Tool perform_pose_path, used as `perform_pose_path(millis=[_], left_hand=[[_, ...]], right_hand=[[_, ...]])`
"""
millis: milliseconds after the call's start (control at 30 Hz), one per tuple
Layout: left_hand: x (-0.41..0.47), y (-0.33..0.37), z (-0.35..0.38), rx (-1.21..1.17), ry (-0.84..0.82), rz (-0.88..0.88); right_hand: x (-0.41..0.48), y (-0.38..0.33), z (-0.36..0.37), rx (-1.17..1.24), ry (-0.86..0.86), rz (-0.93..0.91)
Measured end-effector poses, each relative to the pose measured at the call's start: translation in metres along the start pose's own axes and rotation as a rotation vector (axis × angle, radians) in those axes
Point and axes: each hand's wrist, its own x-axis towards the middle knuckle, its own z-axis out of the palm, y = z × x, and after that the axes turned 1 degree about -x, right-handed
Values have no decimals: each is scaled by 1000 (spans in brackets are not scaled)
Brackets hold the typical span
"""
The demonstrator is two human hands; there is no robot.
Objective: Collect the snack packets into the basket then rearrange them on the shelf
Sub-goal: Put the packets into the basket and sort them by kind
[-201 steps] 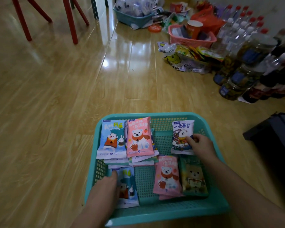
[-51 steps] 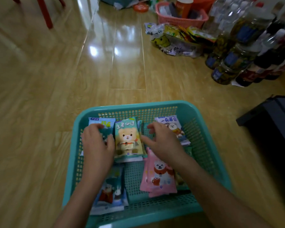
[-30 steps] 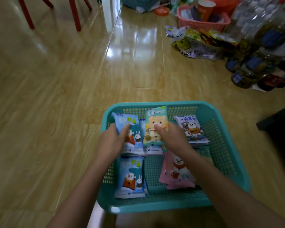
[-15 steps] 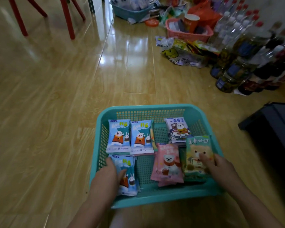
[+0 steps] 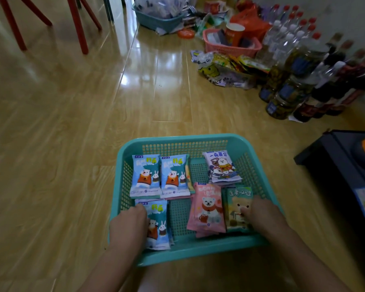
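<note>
A teal mesh basket stands on the wooden floor in front of me. Two blue bear packets lie side by side at its back left, and a white packet lies at the back right. A pink packet stack sits at the near middle. My left hand grips the left edge of a third blue packet at the near left. My right hand holds the green bear packet at the near right, thumb on top.
Several drink bottles stand along the right wall. Loose snack bags, a pink basket and another teal basket lie beyond. Red chair legs stand far left. A dark low unit is at the right.
My right hand carried the green packet from the back middle to the near right corner. My left hand moved from the back blue packets down to the near left one.
</note>
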Motion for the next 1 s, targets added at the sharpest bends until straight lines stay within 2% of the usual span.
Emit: perform_pose_path(millis=[100, 167, 200, 300, 400, 500, 667, 833, 933, 1000], left_hand=[[1, -7, -6, -107, 117, 60], [7, -8, -9, -176, 230, 72], [12, -7, -12, -237, 249, 83], [36, -2, -14, -357, 239, 18], [61, -1, -12, -433, 110, -51], [75, -2, -11, -467, 49, -88], [82, -4, -13, -489, 40, -126], [89, 0, -17, -507, -3, -196], [92, -2, -22, -610, 2, -171], [89, -5, -25, -764, 2, -133]], right_hand=[[-10, -13, -12, -103, 291, -103], [-12, -29, -20, 39, 431, -242], [-11, -40, -22, 148, 411, -310], [-4, -81, -19, 394, 189, -438], [2, -122, -2, 377, 73, -488], [10, -144, 12, 265, 61, -442], [16, -151, 23, 276, 75, -282], [16, -151, 29, 288, 73, -237], [17, -150, 29, 273, 37, -263], [16, -144, 27, 320, 26, -278]])
